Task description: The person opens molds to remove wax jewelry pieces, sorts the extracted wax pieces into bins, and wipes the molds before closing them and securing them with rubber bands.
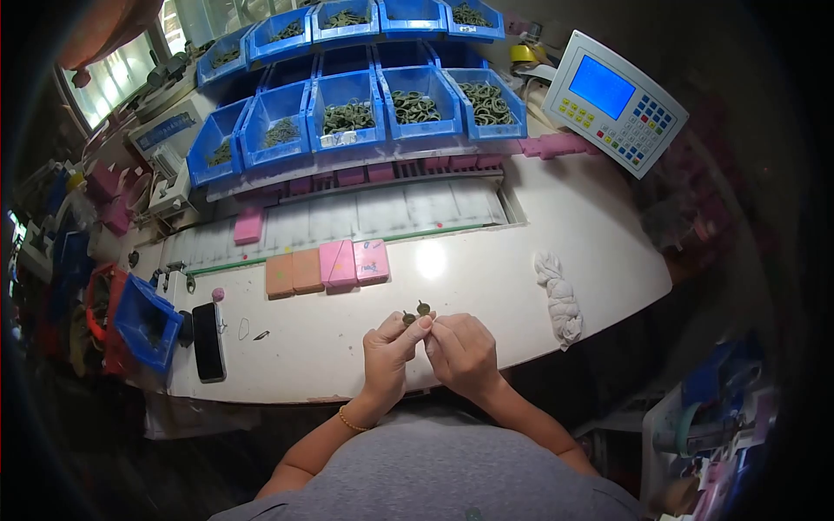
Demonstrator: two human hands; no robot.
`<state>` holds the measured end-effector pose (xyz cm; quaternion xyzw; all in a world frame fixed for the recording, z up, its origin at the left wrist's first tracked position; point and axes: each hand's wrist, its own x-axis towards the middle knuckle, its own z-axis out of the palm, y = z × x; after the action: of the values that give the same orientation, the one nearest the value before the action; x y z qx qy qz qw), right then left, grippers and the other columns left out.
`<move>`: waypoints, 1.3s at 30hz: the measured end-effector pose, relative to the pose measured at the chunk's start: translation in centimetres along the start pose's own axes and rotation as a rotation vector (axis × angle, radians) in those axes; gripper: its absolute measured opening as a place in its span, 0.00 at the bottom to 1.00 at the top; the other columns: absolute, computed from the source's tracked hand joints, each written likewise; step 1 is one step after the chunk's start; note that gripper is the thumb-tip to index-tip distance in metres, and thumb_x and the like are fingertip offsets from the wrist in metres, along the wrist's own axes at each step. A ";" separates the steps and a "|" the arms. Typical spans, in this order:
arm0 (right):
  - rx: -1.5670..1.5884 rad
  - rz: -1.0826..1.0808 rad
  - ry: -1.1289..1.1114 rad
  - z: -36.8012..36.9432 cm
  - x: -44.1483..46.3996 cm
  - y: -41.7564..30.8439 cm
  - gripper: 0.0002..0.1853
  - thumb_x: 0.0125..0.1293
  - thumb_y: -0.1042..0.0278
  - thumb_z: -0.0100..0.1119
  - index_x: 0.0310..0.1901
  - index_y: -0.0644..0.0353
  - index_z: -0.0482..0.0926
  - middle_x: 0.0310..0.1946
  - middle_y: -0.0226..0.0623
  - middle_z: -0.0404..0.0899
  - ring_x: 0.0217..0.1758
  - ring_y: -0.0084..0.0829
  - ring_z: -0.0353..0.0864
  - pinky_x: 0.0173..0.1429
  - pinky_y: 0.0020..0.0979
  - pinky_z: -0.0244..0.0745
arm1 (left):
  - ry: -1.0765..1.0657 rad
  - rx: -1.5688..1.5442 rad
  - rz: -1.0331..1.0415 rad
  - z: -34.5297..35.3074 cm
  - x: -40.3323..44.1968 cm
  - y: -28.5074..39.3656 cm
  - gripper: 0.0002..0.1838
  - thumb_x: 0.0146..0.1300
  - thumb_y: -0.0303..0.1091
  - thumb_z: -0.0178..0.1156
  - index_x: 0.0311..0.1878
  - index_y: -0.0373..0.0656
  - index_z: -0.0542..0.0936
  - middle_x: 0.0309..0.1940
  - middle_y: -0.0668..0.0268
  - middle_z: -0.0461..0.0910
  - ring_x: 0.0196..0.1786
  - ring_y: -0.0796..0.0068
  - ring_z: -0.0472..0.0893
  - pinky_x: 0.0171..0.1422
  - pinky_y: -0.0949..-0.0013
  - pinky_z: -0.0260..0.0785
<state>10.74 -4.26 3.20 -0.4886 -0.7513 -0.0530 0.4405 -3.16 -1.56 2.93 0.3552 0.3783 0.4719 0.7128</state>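
Two small dark green pieces show at my fingertips above the white table. My left hand (390, 347), with a beaded bracelet at its wrist, pinches the left green piece (408, 319). Close against it, my right hand (462, 348) has its fingers pressed together near the right green piece (423, 308), which stands up between the two hands. Which fingers carry that right piece, and what the right fingertips grip, is too small to tell.
Blue bins (347, 139) of green pieces stand at the back. Orange blocks (294, 273) and pink blocks (354, 264) sit mid-table. A phone (208, 342) and tilted blue bin (148, 323) are left; a twisted white cloth (560, 300) and keypad display unit (615, 102) are right.
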 end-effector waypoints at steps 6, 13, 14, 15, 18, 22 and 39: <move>1.066 0.675 -0.108 0.1 -1.3 -0.4 0.08 0.74 0.66 0.53 0.39 0.61 0.77 0.30 0.35 0.77 0.31 0.29 0.78 0.35 0.29 0.73 | -0.150 -0.103 -0.075 -0.3 -1.0 0.8 0.12 0.70 0.35 0.66 0.48 0.36 0.87 0.24 0.79 0.71 0.25 0.91 0.59 0.27 0.81 0.46; 0.960 0.841 -0.867 -2.2 -4.4 -1.2 0.16 0.78 0.55 0.52 0.42 0.60 0.82 0.30 0.33 0.81 0.27 0.24 0.78 0.34 0.29 0.74 | -0.028 0.097 -0.053 -0.7 -1.4 1.9 0.16 0.68 0.38 0.68 0.46 0.31 0.86 0.21 0.80 0.67 0.23 0.88 0.57 0.27 0.79 0.47; 0.841 0.771 -0.918 -1.9 -5.9 -1.5 0.16 0.76 0.55 0.54 0.42 0.60 0.83 0.31 0.36 0.83 0.28 0.29 0.81 0.36 0.33 0.77 | -0.028 0.097 -0.050 -0.8 -1.5 1.8 0.16 0.68 0.38 0.68 0.46 0.31 0.86 0.21 0.80 0.67 0.23 0.88 0.57 0.27 0.79 0.47; 0.695 0.593 -0.793 -0.6 -8.5 -1.3 0.14 0.75 0.56 0.56 0.42 0.58 0.84 0.33 0.38 0.84 0.30 0.35 0.83 0.39 0.37 0.78 | -0.012 0.131 -0.054 -0.8 -1.5 1.6 0.16 0.68 0.38 0.69 0.45 0.31 0.86 0.21 0.80 0.68 0.23 0.88 0.57 0.27 0.79 0.46; 0.144 0.200 -0.496 2.4 -11.8 -1.2 0.08 0.69 0.61 0.59 0.42 0.52 0.86 0.39 0.41 0.86 0.44 0.47 0.86 0.46 0.45 0.81 | 0.050 0.196 -0.054 -0.4 -1.4 1.7 0.11 0.65 0.32 0.70 0.40 0.32 0.87 0.22 0.78 0.71 0.23 0.89 0.60 0.27 0.79 0.48; 0.109 -0.073 -0.394 4.1 -11.9 -0.4 0.11 0.65 0.58 0.61 0.44 0.52 0.84 0.38 0.38 0.86 0.44 0.46 0.86 0.47 0.46 0.82 | 0.048 0.170 -0.060 -1.3 -0.6 0.8 0.14 0.63 0.36 0.74 0.25 0.40 0.83 0.19 0.78 0.72 0.23 0.89 0.63 0.27 0.80 0.51; 0.076 0.253 0.094 -6.4 -7.6 6.7 0.11 0.57 0.74 0.73 0.21 0.57 0.80 0.15 0.36 0.75 0.16 0.36 0.75 0.22 0.35 0.68 | 0.139 0.772 0.528 -2.3 17.8 15.6 0.14 0.64 0.39 0.71 0.30 0.36 0.86 0.23 0.75 0.77 0.28 0.88 0.70 0.33 0.77 0.60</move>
<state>20.92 -9.29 -0.76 -0.5596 -0.6636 0.0088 0.4964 -6.69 20.28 11.68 0.6460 0.4696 0.4844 0.3571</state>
